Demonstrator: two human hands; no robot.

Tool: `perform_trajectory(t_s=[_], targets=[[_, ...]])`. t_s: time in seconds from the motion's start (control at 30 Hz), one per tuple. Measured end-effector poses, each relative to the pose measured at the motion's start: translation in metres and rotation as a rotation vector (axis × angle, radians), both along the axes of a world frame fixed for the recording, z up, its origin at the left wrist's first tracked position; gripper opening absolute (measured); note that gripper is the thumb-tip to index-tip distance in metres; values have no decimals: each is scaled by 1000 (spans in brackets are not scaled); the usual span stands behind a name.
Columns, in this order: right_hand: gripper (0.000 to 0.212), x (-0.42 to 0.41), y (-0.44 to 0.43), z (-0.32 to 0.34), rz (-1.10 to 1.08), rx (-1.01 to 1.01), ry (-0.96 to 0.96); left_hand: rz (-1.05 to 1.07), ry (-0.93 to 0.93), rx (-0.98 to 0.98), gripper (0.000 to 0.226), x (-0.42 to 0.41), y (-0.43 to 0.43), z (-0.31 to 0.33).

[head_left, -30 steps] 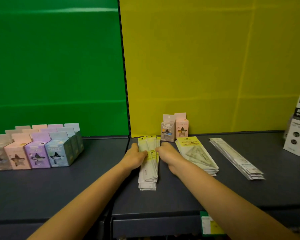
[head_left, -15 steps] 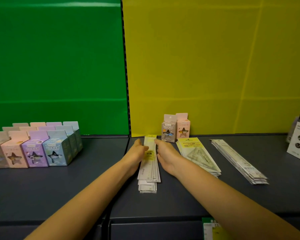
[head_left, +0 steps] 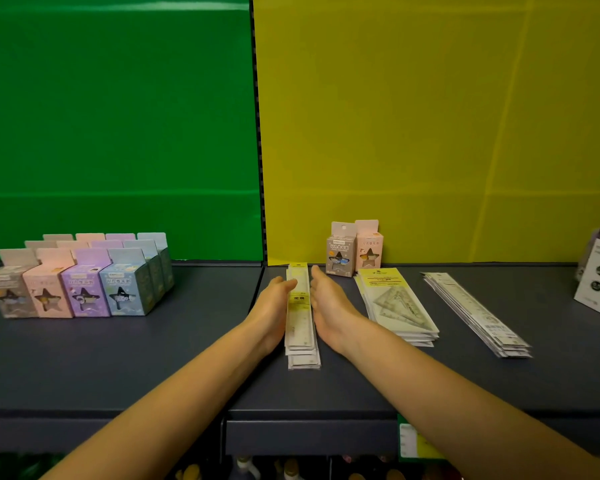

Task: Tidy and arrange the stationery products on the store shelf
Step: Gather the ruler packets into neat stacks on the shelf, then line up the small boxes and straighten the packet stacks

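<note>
I see left hand (head_left: 274, 301) and right hand (head_left: 329, 299) flat, fingers straight | pressing ruler-pack stack (head_left: 301, 329) from both sides | on shelf (head_left: 187, 358)

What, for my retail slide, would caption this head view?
Left hand and right hand flank and press the ruler-pack stack, squaring it on the grey shelf.

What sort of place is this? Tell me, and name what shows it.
Most likely a shop's stationery display: packaged rulers lie stacked on a dark shelf, star-window boxes stand in rows, and a price label sits on its front edge.
</note>
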State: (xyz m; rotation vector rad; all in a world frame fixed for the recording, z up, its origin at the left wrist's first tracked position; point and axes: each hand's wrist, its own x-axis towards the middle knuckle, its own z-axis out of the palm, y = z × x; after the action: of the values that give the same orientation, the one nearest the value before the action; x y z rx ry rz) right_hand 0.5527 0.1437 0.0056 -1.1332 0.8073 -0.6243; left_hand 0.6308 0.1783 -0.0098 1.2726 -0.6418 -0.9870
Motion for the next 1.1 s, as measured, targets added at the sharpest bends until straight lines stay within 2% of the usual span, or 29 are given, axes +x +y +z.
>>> perform_trajectory(t_s=[0.2,0.33,0.5,0.77,0.83,0.93,1.03,1.1], targets=[[41,-2,-1,-8,2,15,-45,13,27,6,53,-4,9,-3],[48,-11,12,-11,19,3,-10,-27,-36,-10,55,-11,14,-7],[49,-26,17,0,-41,-19,-70,14,-76,13,58,-4,11,-9],[44,2,7,-15,18,90,-113,-15,6,36,45,-10,7,-5],[42,1,10,-14,47,103,-112,10,-6,37,48,-8,8,-5],[35,-2,11,-9,65,42,-34,27,-112,71,55,-9,10,-2],[45,-17,1,1,41,-214,105,13,-338,111,56,-5,10,5],[45,-34,-14,10,35,-387,142,18,-518,95,46,1,9,14]])
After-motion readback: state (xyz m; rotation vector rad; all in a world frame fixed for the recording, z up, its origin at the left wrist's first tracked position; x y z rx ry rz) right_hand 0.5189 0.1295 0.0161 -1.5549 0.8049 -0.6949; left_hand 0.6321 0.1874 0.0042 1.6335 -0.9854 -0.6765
